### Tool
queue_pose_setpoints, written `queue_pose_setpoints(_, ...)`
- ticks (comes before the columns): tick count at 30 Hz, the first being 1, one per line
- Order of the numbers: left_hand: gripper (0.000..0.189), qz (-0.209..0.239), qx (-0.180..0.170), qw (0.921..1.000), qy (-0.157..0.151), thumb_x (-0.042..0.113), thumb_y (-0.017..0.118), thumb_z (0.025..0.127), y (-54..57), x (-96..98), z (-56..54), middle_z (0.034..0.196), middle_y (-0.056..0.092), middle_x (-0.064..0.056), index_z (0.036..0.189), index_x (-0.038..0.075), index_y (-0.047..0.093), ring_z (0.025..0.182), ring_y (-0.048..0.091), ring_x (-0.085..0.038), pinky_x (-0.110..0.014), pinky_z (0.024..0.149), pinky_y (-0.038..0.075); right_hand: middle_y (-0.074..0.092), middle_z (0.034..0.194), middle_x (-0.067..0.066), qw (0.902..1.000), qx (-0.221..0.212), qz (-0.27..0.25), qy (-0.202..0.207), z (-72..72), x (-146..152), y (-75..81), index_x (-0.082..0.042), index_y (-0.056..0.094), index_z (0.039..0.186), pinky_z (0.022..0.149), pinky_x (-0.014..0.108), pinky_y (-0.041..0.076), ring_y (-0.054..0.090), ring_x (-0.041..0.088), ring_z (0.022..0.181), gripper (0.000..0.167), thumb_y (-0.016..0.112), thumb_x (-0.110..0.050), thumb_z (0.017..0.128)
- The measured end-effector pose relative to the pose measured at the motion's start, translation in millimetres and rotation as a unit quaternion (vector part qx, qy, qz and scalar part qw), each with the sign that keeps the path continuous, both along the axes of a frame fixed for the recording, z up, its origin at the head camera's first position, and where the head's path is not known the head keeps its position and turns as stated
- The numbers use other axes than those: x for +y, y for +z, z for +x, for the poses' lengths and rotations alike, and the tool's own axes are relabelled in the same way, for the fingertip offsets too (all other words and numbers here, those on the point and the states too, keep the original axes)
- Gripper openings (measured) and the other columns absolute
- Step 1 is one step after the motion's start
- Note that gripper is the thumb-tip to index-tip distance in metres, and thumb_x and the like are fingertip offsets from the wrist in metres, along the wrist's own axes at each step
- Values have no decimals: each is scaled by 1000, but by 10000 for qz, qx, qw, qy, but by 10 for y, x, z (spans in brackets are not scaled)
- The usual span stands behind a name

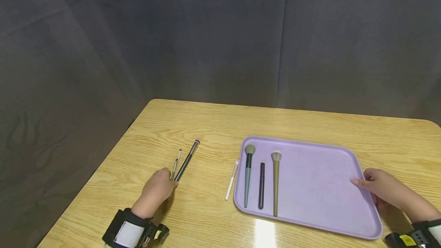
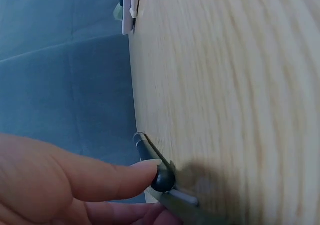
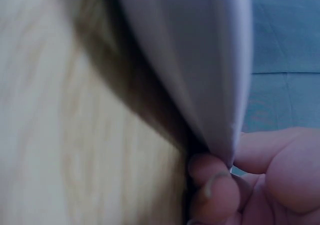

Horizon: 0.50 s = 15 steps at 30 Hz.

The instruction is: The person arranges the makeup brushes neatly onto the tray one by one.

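My left hand pinches a dark makeup brush between thumb and fingers, low over the left part of the table. Two thinner makeup brushes fan out beside it from the same hand. The left wrist view shows the rounded dark handle end at the thumb tip. On the right, my other hand grips the edge of a lilac tray, thumb over the rim and fingers beneath. A green brush, a short dark brush and a tan-handled brush lie side by side on the tray's left part.
A thin white brush lies on the wooden table along the tray's left edge. Dark cloth hangs behind the table's far edge and continues down the left side.
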<state>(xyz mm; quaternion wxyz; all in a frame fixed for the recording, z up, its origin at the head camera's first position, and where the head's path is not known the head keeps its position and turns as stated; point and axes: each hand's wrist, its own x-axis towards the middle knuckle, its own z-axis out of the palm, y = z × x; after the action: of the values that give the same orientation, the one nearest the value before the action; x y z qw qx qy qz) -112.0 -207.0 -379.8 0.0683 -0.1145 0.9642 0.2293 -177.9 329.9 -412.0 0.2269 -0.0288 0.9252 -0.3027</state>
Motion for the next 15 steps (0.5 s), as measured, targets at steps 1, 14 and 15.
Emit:
queue_pose_setpoints(1, 19, -6, -15, 10000, 11, 6, 67, 89, -3, 0, -5, 75, 57, -12, 92, -12, 59, 65, 52, -23, -33, 52, 44, 49, 66, 5, 10000, 10, 1, 9, -2, -2, 0, 6, 50, 93, 48, 30, 46, 48, 15, 52, 44, 55, -37, 99)
queue_pose_setpoints(14, 19, 237, 120, 9996, -9, 0, 69, 85, -11, 10, -21, 78, 58, -15, 93, -13, 58, 69, 57, -26, -38, 58, 49, 49, 64, 5, 10000, 40, -31, 24, -19, -4, 3, 4, 50, 91, 48, 30, 46, 48, 15, 51, 45, 56, -40, 98)
queue_pose_setpoints(15, 19, 249, 114, 9996, -8, 0, 69, 85, -8, 12, -22, 78, 58, -15, 93, -13, 58, 69, 57, -27, -38, 58, 49, 49, 64, 5, 10000, 35, -38, 17, -19, -3, 1, 4, 50, 91, 48, 30, 46, 48, 15, 51, 45, 56, -40, 98)
